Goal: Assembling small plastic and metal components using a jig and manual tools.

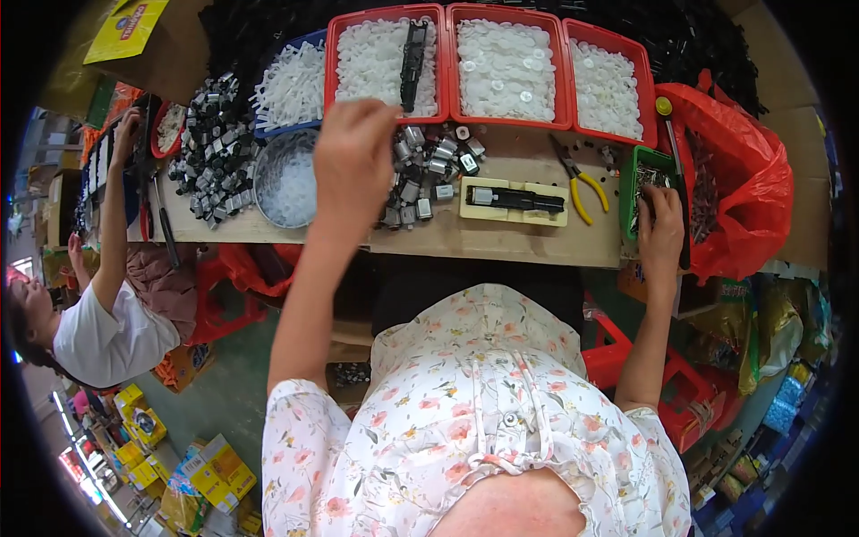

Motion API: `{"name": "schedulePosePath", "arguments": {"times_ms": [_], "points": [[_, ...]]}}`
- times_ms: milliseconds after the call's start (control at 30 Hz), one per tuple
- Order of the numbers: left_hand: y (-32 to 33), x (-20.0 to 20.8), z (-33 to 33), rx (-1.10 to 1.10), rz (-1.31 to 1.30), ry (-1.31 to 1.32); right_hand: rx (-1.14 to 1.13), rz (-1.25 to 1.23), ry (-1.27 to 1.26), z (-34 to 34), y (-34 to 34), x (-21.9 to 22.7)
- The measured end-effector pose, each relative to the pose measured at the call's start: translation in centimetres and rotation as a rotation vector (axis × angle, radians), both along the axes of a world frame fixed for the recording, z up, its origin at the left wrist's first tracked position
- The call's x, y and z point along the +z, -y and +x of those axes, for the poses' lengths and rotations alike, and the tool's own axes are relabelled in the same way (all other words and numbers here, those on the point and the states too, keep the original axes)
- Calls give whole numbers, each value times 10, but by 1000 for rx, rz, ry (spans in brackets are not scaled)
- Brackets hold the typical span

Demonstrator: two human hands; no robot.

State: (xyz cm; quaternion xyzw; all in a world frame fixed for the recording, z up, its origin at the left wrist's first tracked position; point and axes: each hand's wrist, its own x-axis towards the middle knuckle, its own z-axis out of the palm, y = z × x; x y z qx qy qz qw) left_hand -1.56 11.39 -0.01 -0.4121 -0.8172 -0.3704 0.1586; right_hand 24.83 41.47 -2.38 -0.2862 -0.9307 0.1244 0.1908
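Note:
My left hand (356, 157) is raised above the table, slightly blurred, with its fingers closed. Its fingertips appear beside the lower end of a long black plastic part (413, 67), which lies across a red tray (331, 85) of white plastic discs. Whether they grip it, I cannot tell. At the right, my right hand (660, 219) dips bent, closed fingertips into a green box (629, 192) of small metal pieces; what they pinch is hidden. Between the hands, a cream holder (512, 219) carries another black part (519, 199) with a silver motor (483, 195) at its left end.
Small motors (416, 190) lie loose near a round metal bowl (259, 179) of white pieces. Yellow-handled pliers (586, 192) lie beside the green box. More red trays (510, 118) line the back. A red plastic bag (752, 206) stands right; a co-worker (112, 322) sits left.

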Motion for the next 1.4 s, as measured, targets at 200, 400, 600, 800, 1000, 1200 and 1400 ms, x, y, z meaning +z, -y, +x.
{"name": "schedulePosePath", "arguments": {"times_ms": [200,400,600,800,1000,1200,1400], "points": [[-4,-10,-59,-62,-193,9,94,30,44,-4,-12,1],[-13,-7,-68,-104,-340,18,25,-63,28,-3,-11,7],[-11,14,-47,-53,-38,357,-22,-4,-104,-1,-9,5],[-15,17,19,-286,377,1175,111,-357,-332,-30,40,25],[-33,-20,83,-431,722,1821,399,-721,-411,-67,105,38],[-33,-29,90,-538,789,1964,511,-606,-359,-75,111,47],[-32,-30,91,-504,765,1961,544,-528,-334,-72,109,48]]}}
